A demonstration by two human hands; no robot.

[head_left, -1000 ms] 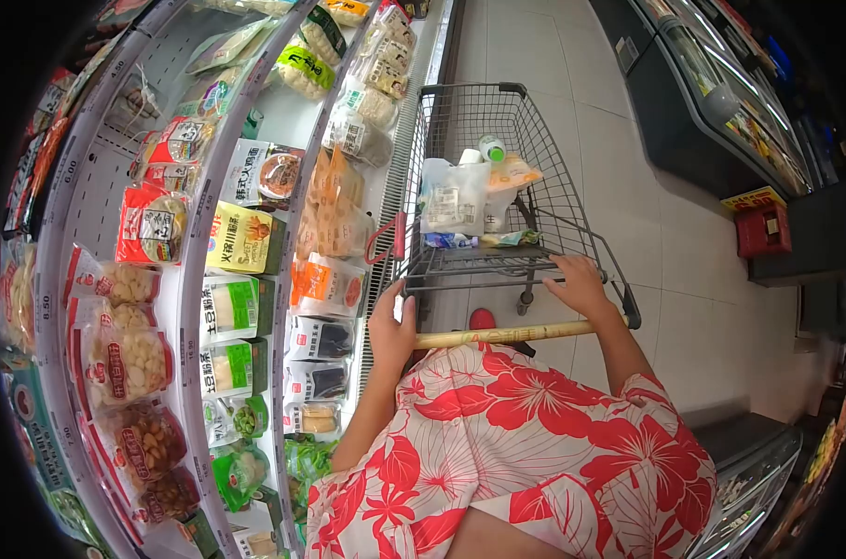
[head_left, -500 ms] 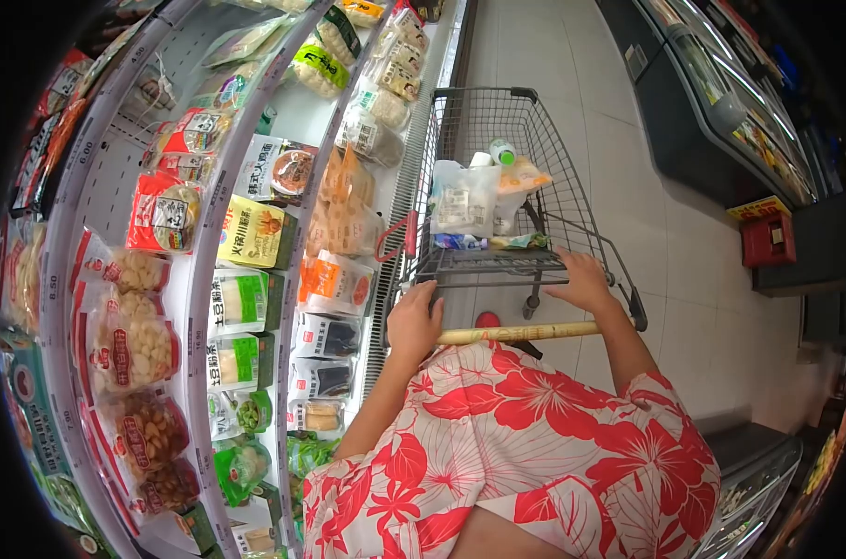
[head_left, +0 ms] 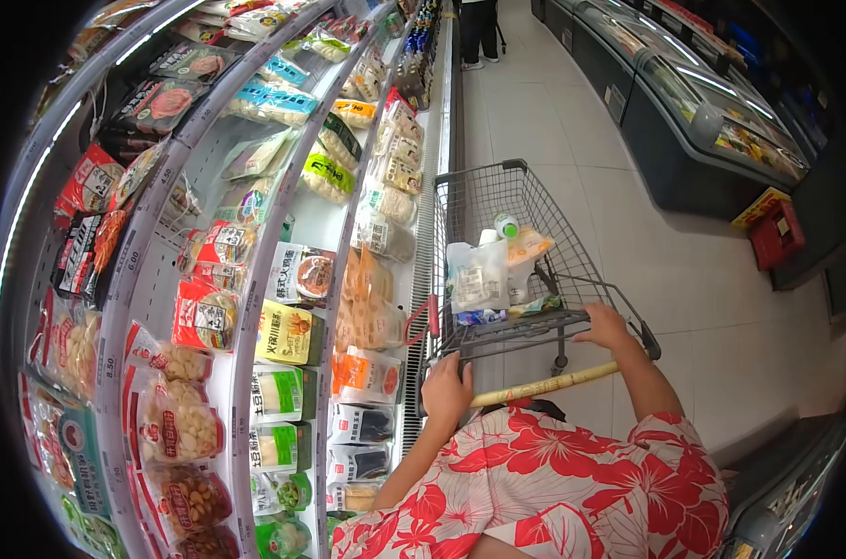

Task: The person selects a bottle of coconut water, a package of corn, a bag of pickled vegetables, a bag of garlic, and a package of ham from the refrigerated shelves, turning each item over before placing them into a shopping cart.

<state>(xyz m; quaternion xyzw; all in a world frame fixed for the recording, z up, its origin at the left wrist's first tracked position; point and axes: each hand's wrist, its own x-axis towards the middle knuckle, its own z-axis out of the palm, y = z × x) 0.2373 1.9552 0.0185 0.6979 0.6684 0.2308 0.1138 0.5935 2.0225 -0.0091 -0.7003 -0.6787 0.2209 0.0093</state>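
I see my left hand (head_left: 446, 391) clamped on the left end of the yellow handle (head_left: 546, 383) of the shopping cart (head_left: 498, 191). My right hand (head_left: 606, 326) lies on the cart's rear rail; I cannot tell whether its fingers close round it. The 2 hands are well apart. The cart stands on a pale tiled floor (head_left: 693, 279), just beside chilled shelves (head_left: 255, 242) of packaged food on my left. Chest freezers (head_left: 693, 121) line the right. A white bag (head_left: 477, 275) sits in the cart.

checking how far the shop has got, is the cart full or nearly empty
Nearly empty: a clear bag, a green-capped bottle and a few packets sit at the near end of the cart; the rest shows bare wire.
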